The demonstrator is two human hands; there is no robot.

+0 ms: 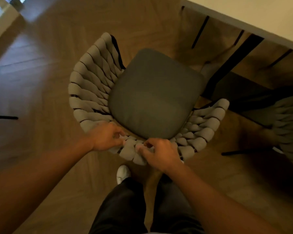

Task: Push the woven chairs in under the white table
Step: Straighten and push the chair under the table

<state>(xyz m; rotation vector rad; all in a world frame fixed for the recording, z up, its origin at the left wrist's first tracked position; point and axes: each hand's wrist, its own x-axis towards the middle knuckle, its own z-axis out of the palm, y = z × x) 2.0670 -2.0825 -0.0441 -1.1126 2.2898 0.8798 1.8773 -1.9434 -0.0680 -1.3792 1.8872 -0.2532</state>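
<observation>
Woven chair gripped from behind, fingers of left hand and right hand curled round its backrest braids (for a straight push), seat facing the white counter edge.

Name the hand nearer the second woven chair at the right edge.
Right. The right hand grips the near chair's woven back on the side toward the second chair; the left hand grips it farther left.

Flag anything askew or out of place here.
The woven chair, gripped by the left hand and right hand, stands pulled out, its seat clear of the white table. Nothing looks spilled or broken.
</observation>
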